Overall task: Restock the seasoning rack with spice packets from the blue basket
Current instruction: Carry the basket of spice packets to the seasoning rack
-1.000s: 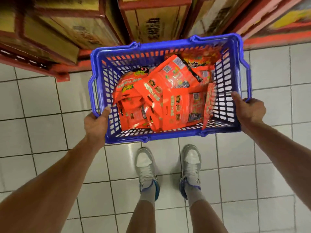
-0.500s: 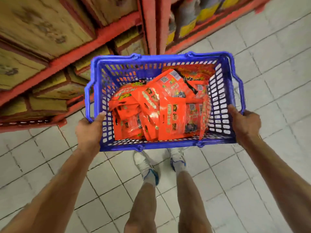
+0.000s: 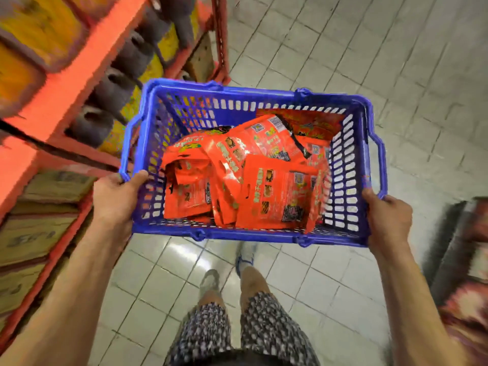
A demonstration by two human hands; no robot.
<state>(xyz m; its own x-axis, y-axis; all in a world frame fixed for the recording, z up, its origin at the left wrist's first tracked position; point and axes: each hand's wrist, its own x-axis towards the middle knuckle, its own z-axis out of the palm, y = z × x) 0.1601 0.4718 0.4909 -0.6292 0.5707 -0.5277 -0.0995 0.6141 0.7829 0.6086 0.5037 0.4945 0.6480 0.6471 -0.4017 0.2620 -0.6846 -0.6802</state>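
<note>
Above the tiled floor [image 3: 343,62], left hand [image 3: 116,196] and right hand [image 3: 388,220] grip the blue basket [image 3: 237,96], fingers curled over opposite rims. Spice packets [image 3: 250,178] lie loosely heaped inside; tilting the basket could spill them.

Red metal shelving [image 3: 66,83] with brown cardboard boxes [image 3: 31,233] stands left on a pale tiled floor [image 3: 343,48].
</note>
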